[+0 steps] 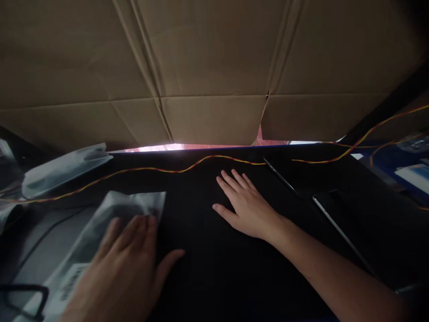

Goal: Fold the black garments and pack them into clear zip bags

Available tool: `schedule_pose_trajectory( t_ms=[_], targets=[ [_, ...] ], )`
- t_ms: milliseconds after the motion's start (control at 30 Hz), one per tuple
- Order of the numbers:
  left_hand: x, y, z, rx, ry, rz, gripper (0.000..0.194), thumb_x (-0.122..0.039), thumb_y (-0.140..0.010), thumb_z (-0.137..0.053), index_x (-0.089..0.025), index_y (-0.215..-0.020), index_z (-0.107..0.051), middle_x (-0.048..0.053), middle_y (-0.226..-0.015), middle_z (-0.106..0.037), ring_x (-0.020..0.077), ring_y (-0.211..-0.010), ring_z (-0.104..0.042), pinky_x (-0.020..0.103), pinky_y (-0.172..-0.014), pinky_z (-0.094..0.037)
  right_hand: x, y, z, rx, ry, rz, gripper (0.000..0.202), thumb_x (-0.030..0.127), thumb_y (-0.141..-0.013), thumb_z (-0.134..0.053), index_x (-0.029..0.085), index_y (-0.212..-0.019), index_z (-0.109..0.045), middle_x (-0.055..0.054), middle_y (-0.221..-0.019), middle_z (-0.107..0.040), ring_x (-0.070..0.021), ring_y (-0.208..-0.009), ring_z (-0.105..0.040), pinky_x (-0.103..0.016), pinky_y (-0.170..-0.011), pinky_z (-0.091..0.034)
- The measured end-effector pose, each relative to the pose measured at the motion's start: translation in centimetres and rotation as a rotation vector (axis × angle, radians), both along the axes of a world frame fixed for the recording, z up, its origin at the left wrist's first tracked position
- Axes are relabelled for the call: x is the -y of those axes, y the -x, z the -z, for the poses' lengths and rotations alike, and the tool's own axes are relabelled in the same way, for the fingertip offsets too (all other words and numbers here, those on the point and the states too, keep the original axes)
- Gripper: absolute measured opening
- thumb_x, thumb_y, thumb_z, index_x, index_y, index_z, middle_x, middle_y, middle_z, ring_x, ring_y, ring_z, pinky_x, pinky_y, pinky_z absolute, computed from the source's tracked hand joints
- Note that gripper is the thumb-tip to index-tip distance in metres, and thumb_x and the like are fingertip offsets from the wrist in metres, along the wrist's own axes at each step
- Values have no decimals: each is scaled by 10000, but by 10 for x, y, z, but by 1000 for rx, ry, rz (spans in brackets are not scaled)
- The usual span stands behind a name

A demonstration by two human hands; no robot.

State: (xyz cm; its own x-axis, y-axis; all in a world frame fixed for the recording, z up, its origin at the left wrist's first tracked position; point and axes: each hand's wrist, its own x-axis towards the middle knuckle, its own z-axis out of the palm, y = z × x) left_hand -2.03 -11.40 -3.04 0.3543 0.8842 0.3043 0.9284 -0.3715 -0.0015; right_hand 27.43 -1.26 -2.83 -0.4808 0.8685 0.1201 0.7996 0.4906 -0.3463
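Note:
My left hand [122, 264] lies over a clear plastic bag [140, 200] with a dark content and a printed white label [72, 281]. Its fingers stretch across the bag, slightly blurred, and the thumb sticks out to the side over the black surface. Whether the fingertips press on the bag I cannot tell. On the black tabletop [201, 268], my right hand [246, 203] rests flat with fingers spread and nothing in it. To its right are two dark flat slabs with shiny edges, a farther one [284, 172] and a nearer one [351, 232].
A twisted red-and-yellow wire [181, 171] runs across the back of the table. Another plastic-wrapped item [70, 169] lies at the back left, with a thin black cable [47, 235] nearby. Large cardboard [214, 58] stands upright behind the table edge. Blue-and-white items [415, 176] are at far right.

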Motion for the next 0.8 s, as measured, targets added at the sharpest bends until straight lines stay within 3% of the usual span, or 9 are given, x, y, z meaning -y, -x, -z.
schedule_pose_trajectory(
  t_ms=[67, 167, 267, 367, 467, 533, 600, 700, 800],
  targets=[
    [-17, -32, -14, -96, 30, 81, 606, -634, -1054, -469, -147, -1305, -727, 257, -1262, -756, 509, -1185, -693, 708, -1002, -558, 0, 1, -1, 8, -4, 1, 754, 590, -1092, -469, 146, -1698, -397, -141, -1789, -288, -377, -1678, -184, -614, -1361, -206],
    [-58, -59, -38, -143, 147, 274, 467, -497, -1092, -473, -164, -1124, -799, 218, -1118, -791, 433, -1007, -743, 587, -840, -619, 0, 2, -3, 25, 29, 3, 770, 587, -1084, -493, 126, -1693, -397, -144, -1795, -279, -389, -1680, -164, -617, -1362, -198],
    [-99, -59, -52, -124, 167, 402, 361, -352, -1099, -480, -194, -1172, -796, 148, -1022, -767, 339, -911, -741, 498, -836, -615, 0, 1, -6, -5, 41, 4, 762, 541, -1075, -542, 106, -1684, -400, -168, -1791, -298, -401, -1678, -187, -639, -1356, -202],
    [-125, -46, -51, 0, 188, 475, 371, -323, -1099, -468, -235, -1312, -759, 103, -1079, -719, 263, -941, -730, 406, -848, -612, 1, -2, -13, -135, -27, -51, 712, 413, -1014, -690, 148, -1630, -451, -181, -1711, -458, -355, -1625, -358, -598, -1318, -325],
    [-134, -36, -41, 233, 259, 484, 369, -290, -1090, -480, -249, -1325, -762, 90, -1129, -704, 232, -1019, -715, 372, -898, -611, 6, -3, -20, -225, -101, -302, 526, 343, -957, -797, 186, -1421, -607, -127, -1450, -661, -264, -1376, -584, -459, -1168, -501],
    [-135, -34, -34, 330, 274, 470, 367, -276, -1082, -495, -247, -1328, -765, 91, -1137, -707, 228, -1032, -708, 379, -914, -614, 13, 1, -23, -205, -169, -482, 325, 364, -986, -782, 216, -1258, -685, -74, -1299, -707, -219, -1183, -640, -400, -1044, -541],
    [-135, -34, -31, 366, 276, 460, 367, -281, -1080, -506, -252, -1342, -761, 91, -1139, -705, 228, -1026, -708, 389, -912, -619, 21, 8, -22, -175, -284, -572, 92, 314, -1047, -703, 246, -1101, -733, -21, -1176, -744, -182, -1027, -656, -357, -906, -539],
    [-135, -32, -34, 381, 281, 467, 365, -298, -1091, -507, -261, -1367, -743, 88, -1160, -703, 225, -1038, -709, 385, -922, -612, 28, 18, -22, -204, -414, -606, 241, 187, -1100, -577, 243, -945, -752, 31, -993, -786, -142, -862, -657, -319, -746, -492],
    [-129, -26, -50, 434, 229, 655, 354, -430, -1092, -520, -206, -1219, -762, 86, -1067, -709, 225, -962, -693, 377, -854, -585, 29, 19, -26, -380, -410, -543, 265, 176, -1117, -557, 207, -948, -758, 25, -918, -798, -122, -794, -669, -304, -729, -509]
  ],
)
